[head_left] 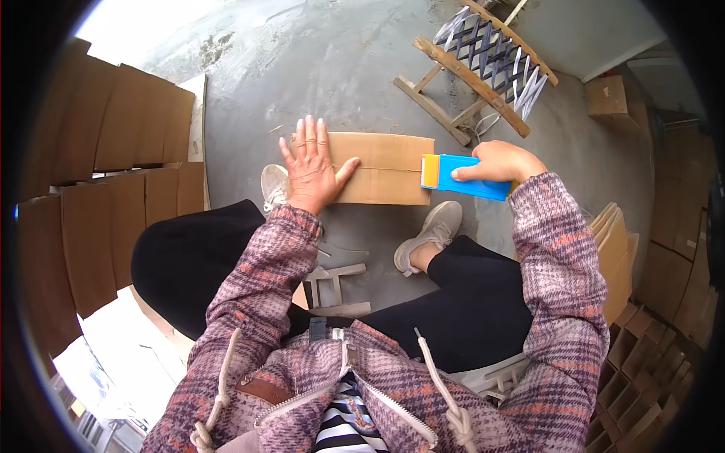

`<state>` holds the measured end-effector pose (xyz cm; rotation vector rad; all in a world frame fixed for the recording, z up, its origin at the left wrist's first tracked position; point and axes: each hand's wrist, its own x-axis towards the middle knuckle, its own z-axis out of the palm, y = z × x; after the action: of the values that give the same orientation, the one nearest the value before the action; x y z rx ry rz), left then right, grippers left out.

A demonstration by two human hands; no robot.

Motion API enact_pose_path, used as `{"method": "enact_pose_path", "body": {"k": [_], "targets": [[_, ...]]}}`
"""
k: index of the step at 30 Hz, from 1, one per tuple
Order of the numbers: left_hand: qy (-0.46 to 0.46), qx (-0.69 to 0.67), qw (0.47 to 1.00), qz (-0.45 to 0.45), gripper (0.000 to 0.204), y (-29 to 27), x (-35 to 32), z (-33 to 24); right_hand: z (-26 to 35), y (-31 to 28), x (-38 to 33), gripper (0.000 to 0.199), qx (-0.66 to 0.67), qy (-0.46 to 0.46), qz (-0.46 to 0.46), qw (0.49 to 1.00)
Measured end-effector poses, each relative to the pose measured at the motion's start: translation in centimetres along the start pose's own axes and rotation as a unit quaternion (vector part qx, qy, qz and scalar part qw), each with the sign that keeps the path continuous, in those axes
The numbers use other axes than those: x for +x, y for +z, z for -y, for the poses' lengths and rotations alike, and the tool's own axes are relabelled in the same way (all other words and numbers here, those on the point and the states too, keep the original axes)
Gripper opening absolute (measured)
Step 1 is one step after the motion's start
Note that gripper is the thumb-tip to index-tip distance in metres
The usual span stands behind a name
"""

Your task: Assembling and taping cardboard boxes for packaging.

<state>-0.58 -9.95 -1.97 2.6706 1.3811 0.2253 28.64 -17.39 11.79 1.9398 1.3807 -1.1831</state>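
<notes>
A closed cardboard box (385,155) lies lengthwise before me, with a seam running along the middle of its top. My left hand (311,170) rests flat on the box's left end, fingers stretched out and thumb spread to the right. At the other end, my right hand (504,167) is wrapped round a blue tape dispenser (472,181). The yellow front of the dispenser meets the box's right edge, near the seam. How the fingers sit underneath the dispenser is hidden.
Stacked cardboard boxes (140,121) line the left side. A wooden folding stool (483,72) with a woven strap seat stands at the upper right. Flattened cardboard (613,257) and a divided cardboard stack (642,370) are at my right. My shoes (432,235) flank the box on the grey floor.
</notes>
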Motion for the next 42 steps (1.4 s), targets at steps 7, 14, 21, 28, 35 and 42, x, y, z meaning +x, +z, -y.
{"method": "enact_pose_path", "body": {"k": [7, 14, 21, 28, 35, 42], "targets": [[0.148, -0.091, 0.985, 0.019, 0.066, 1.6, 1.9, -7.4, -0.2, 0.2, 0.1, 0.071, 0.011, 0.002, -0.005, 1.000], [0.176, -0.087, 0.980, 0.026, 0.060, 2.1, 1.5, -10.4, -1.4, 0.7, 0.4, 0.073, 0.017, -0.021, -0.009, 1.000], [0.184, -0.092, 0.978, 0.033, 0.060, 1.9, 1.9, -10.1, -5.8, 1.9, 0.5, 0.070, 0.124, -0.048, 0.016, 0.991], [0.188, -0.086, 0.977, 0.046, 0.061, 1.7, 2.1, -10.2, -11.0, 4.1, -0.5, 0.064, 0.189, -0.046, 0.014, 0.981], [0.186, -0.075, 0.977, 0.065, 0.063, 1.6, 2.1, -10.2, -13.2, 4.8, -0.6, 0.069, 0.194, -0.058, 0.000, 0.979], [0.184, -0.070, 0.978, 0.074, 0.064, 1.2, 2.2, -10.5, -11.4, 5.7, 2.1, 0.071, 0.136, -0.055, -0.017, 0.989]]}}
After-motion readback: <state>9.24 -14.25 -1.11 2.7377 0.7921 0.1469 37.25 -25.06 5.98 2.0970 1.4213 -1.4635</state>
